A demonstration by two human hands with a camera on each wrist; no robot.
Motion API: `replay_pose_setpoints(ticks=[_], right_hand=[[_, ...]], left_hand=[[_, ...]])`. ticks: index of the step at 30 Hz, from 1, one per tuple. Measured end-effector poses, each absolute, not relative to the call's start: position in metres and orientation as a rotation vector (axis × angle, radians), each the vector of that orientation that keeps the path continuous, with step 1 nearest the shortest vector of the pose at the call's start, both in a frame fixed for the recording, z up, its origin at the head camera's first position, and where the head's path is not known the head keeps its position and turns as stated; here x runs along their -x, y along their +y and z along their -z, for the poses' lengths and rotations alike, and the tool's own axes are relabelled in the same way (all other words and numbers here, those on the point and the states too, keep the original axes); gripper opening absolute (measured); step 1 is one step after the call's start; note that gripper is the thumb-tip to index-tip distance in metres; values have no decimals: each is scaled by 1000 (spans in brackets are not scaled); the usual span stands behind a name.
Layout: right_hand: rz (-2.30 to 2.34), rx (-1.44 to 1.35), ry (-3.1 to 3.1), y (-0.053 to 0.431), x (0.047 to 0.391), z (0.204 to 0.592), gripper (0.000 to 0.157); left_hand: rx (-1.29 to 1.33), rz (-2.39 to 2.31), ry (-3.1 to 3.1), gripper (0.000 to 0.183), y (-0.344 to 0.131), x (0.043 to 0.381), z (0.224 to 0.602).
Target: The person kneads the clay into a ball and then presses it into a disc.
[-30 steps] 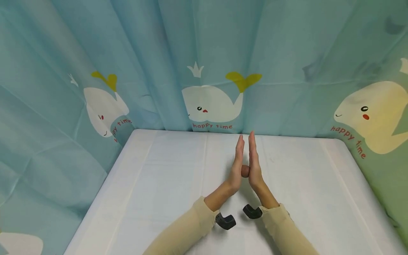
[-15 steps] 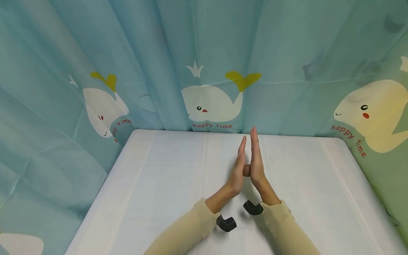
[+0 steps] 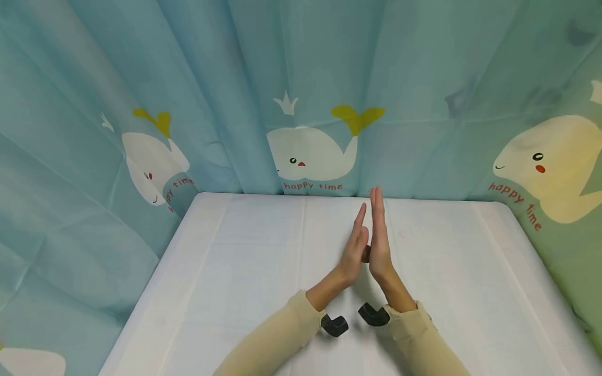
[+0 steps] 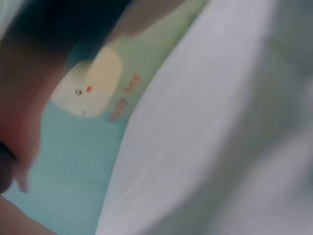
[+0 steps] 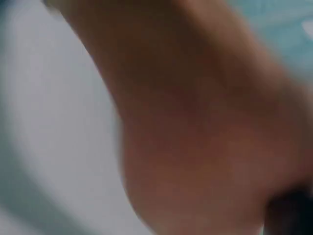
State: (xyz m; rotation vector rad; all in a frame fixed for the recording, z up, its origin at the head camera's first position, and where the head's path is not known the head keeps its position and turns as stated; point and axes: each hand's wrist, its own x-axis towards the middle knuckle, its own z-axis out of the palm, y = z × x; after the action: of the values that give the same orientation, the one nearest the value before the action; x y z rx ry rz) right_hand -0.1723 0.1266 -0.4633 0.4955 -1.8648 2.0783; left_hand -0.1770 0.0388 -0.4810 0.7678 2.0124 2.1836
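Note:
A small brown ball (image 3: 366,254) sits between the two palms, mostly covered by them in the head view. My left hand (image 3: 352,256) presses it from the left with straight fingers pointing up and away. From the other side my right hand (image 3: 380,250) presses flat against it, its fingertips reaching farther than the left ones. Part of the dark ball (image 4: 5,169) shows at the left edge of the left wrist view, between the hands. In the right wrist view a blurred hand and wrist (image 5: 195,137) fill most of the frame, and the ball is hidden.
Beneath the hands lies a white table (image 3: 254,271), with shadows near the wrists. A blue-green curtain (image 3: 414,78) printed with whales hangs along its back and sides. Black curved mounts (image 3: 335,326) stick out from both beige sleeves (image 3: 277,334).
The right hand has slid forward along the ball while the left has shifted slightly right. The ball has moved a little right and is now more covered by the palms.

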Motion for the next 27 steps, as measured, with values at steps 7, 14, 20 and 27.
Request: replay_pose_setpoints(ticks=[7,14,20,27], right_hand=[[-2188,-463,-1882,124,169,490,55],[-2036,-564,-1900,109,155,475,58],[-2151,-459,-1884,126,177,480,55],[-2229,-540,-1880,107,154,487,56]], left_hand=[[-772,-2253,2001,67,35,177,462],[-613,-2264,2053,63,32,196,471],[-741,-2229,1988,64,35,169,463],[-443,-2462,1984,58,31,192,457]])
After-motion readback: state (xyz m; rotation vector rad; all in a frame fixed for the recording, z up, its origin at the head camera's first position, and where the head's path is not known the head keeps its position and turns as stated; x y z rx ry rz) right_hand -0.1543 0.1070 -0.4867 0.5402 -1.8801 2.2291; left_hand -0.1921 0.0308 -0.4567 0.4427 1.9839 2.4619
